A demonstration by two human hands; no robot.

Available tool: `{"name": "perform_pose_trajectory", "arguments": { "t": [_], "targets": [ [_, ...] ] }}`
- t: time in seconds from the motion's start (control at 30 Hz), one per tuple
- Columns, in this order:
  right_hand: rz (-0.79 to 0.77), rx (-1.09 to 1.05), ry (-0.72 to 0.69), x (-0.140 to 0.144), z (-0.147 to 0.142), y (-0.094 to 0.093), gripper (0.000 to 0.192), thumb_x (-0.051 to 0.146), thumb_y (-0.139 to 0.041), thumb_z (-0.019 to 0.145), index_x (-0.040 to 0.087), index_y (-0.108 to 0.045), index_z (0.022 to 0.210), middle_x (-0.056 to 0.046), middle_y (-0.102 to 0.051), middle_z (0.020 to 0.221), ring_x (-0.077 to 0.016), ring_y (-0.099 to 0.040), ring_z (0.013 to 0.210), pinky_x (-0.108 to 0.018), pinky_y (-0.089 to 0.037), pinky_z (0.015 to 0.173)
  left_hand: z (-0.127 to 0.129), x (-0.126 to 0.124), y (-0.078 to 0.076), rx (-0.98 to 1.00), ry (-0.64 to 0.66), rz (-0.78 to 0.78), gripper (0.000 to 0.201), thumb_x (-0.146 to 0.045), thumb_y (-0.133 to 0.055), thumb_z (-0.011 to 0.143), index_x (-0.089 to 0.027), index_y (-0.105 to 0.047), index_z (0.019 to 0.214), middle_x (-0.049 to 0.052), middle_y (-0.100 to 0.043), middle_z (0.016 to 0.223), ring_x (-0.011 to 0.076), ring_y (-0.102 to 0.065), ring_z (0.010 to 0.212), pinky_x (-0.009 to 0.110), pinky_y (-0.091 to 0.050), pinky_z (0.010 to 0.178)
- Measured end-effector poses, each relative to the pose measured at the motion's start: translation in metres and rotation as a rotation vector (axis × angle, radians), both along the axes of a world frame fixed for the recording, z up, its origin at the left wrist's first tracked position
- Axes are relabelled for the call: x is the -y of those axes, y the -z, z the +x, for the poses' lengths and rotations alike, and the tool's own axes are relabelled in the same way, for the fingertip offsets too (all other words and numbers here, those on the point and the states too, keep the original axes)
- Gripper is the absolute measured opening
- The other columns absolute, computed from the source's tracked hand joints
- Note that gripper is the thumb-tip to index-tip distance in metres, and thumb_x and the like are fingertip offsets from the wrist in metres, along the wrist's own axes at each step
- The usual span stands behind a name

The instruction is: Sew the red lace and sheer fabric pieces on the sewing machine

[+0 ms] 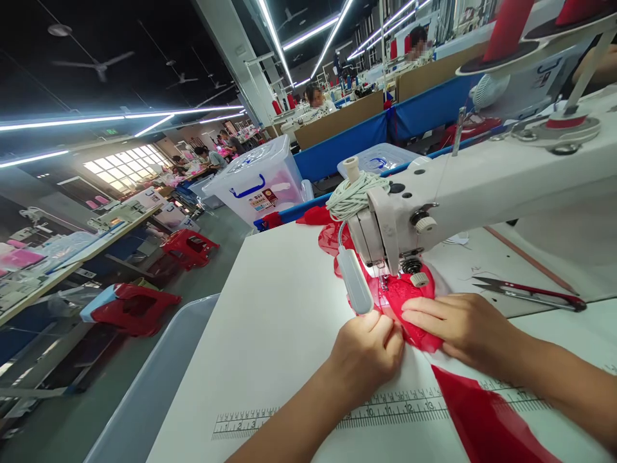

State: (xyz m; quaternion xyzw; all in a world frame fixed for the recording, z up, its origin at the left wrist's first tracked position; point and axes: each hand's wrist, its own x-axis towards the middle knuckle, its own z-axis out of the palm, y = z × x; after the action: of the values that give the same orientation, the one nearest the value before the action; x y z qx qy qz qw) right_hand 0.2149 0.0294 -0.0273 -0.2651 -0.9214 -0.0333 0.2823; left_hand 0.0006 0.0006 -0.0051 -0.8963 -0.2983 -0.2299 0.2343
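Strip lights (62, 123) and ceiling fans (99, 68) hang under a dark ceiling (159, 71) in a long workroom, with a bright window (128, 167) at the far left and other people (315, 98) seated at machines beyond. Red stools (189, 249) stand on the grey floor (216, 241). Smooth and white, the table (270, 308) carries a printed ruler scale (380, 411) near its front edge; a grey bin (154, 379) sits against its left side, and past its back edge are a translucent box (263, 177) and blue cloth panels (344, 149).

Across the right side reaches a white sewing machine (482, 186), a coil of pale cord (354, 196) on its head and a slim lamp (355, 281) hiding part of the work. Red thread cones (508, 29) rise above it. Thread snips (530, 294) and a brown rod (530, 257) lie to its right.

Red fabric (400, 292) lies under the needle, spreading behind the head. The left grip (369, 347) is clenched on its near edge; the right grip (453, 325) rests over it, fingers outstretched, though I cannot tell whether the thumb pinches beneath. Another red piece (486, 418) lies nearer, crossing the scale.
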Motion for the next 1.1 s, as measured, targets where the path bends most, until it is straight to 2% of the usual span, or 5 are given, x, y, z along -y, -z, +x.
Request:
{"name": "perform_pose_trajectory", "arguments": {
  "t": [0.17, 0.33, 0.63, 0.83, 1.1],
  "targets": [
    [-0.148, -0.069, 0.013, 0.0, -0.008, -0.003, 0.018, 0.011, -0.044, 0.087, 0.021, -0.058, 0.081, -0.003, -0.064, 0.081, -0.0142, -0.053, 0.062, -0.026, -0.038, 0.055, -0.002, -0.008, -0.004, 0.165, -0.029, -0.39, 0.024, -0.009, -0.033, 0.096, -0.015, -0.057, 0.095, 0.006, -0.067, 0.088, 0.0121, -0.059, 0.067, 0.022, -0.045, 0.05],
    [-0.448, -0.353, 0.101, -0.004, -0.019, -0.02, 0.038, 0.026, -0.035, 0.099, 0.022, -0.039, 0.061, 0.003, -0.046, 0.059, -0.0109, -0.044, 0.053, -0.022, -0.038, 0.052, -0.003, -0.022, -0.013, 0.478, -0.094, -0.844, 0.021, -0.011, -0.03, 0.092, -0.02, -0.049, 0.096, 0.001, -0.059, 0.077, 0.0135, -0.055, 0.065, 0.025, -0.05, 0.057],
    [-0.506, -0.381, 0.082, -0.004, -0.02, -0.017, 0.039, 0.033, -0.038, 0.099, 0.022, -0.046, 0.062, 0.002, -0.051, 0.06, -0.0116, -0.049, 0.055, -0.023, -0.042, 0.053, 0.003, -0.021, 0.003, 0.592, -0.094, -0.88, 0.022, -0.028, -0.057, 0.086, -0.02, -0.045, 0.069, -0.002, -0.047, 0.067, 0.0139, -0.046, 0.065, 0.026, -0.041, 0.06],
    [-0.227, -0.407, 0.155, -0.007, -0.01, -0.012, 0.015, 0.023, -0.04, 0.098, 0.025, -0.054, 0.091, -0.001, -0.063, 0.077, -0.0145, -0.06, 0.064, -0.026, -0.047, 0.058, -0.002, -0.026, 0.005, 0.671, -0.051, -0.96, 0.036, -0.034, -0.046, 0.095, -0.019, -0.045, 0.062, -0.001, -0.047, 0.062, 0.0139, -0.047, 0.065, 0.027, -0.04, 0.064],
    [0.02, -0.179, 0.111, -0.008, -0.006, -0.007, 0.03, 0.014, -0.042, 0.091, 0.019, -0.054, 0.118, -0.009, -0.066, 0.101, -0.0204, -0.067, 0.086, -0.031, -0.054, 0.072, -0.005, -0.025, 0.004, 0.66, -0.015, -0.98, 0.035, -0.029, -0.045, 0.095, -0.019, -0.041, 0.061, -0.003, -0.041, 0.061, 0.0115, -0.04, 0.061, 0.026, -0.036, 0.06]
  ]
}}
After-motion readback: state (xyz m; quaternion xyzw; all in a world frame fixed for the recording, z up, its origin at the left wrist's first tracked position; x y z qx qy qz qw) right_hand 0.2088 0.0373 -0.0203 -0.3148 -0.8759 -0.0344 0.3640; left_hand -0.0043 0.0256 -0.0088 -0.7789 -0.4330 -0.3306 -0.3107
